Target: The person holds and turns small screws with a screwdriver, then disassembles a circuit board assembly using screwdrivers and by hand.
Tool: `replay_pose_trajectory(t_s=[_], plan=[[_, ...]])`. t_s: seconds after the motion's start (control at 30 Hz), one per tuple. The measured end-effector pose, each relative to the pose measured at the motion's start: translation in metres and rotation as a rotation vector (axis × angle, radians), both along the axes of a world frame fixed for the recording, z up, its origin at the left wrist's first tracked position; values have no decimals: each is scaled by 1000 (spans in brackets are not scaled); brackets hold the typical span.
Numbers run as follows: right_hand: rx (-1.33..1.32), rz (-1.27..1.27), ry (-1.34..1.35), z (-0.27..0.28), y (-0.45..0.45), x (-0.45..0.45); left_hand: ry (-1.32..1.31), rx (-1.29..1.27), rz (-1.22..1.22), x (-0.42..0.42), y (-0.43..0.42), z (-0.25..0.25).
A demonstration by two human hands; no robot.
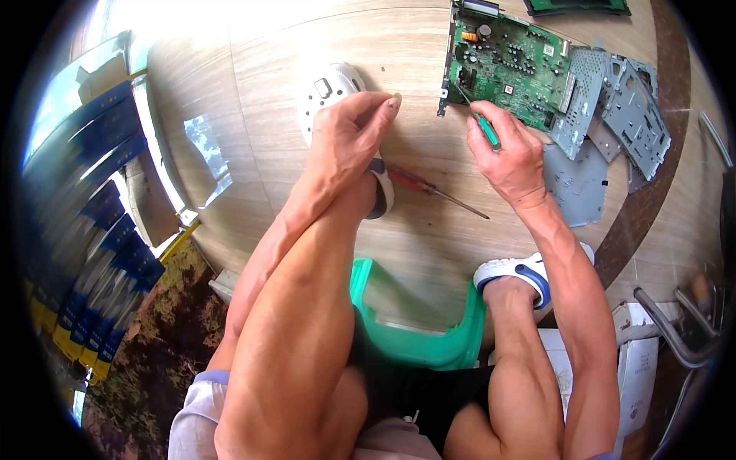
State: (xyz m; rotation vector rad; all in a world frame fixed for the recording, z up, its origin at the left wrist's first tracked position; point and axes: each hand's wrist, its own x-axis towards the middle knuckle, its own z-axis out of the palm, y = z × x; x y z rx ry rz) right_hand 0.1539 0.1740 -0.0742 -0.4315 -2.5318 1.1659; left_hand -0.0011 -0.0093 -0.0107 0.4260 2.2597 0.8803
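Observation:
My right hand (510, 153) grips a small screwdriver (486, 132) by its green handle. Its thin shaft points up and left to the near left corner of a green circuit board (521, 65), which lies on the floor. Whether the tip touches a screw is too small to tell. My left hand (349, 138) is closed above my white shoe (320, 88), thumb and forefinger pinched together; anything between them is too small to make out. A longer screwdriver with a red handle (410, 179) lies on the floor between my hands.
Grey perforated metal plates (632, 115) lie stacked right of the board, and a flat metal sheet (575, 184) is nearer me. Another green board (579, 6) shows at the far edge. A green plastic stool (422, 345) is beneath me. Metal tubing (667, 337) and blue packets (107, 230) flank the sides.

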Motion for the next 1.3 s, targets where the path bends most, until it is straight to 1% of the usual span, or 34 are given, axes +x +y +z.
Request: replay_pose_trajectory(t_s=[0.17, 0.33, 0.73, 0.97, 1.17, 1.3], plan=[[-21, 37, 5, -2, 1, -6, 14, 4, -63, -1, -2, -4], [-37, 30, -30, -3, 0, -9, 4, -9, -56, -2, -1, -3], [35, 71, -17, 0, 0, -8, 34, 4, -70, 0, -3, -7], [-72, 5, -50, 8, 1, -5, 61, 7, -104, -1, -3, -6], [-99, -8, -30, 23, 1, 0, -89, 71, -76, 1, 2, 0], [-117, -38, 9, 48, 4, 8, -445, 130, 91, -4, 15, 14]])
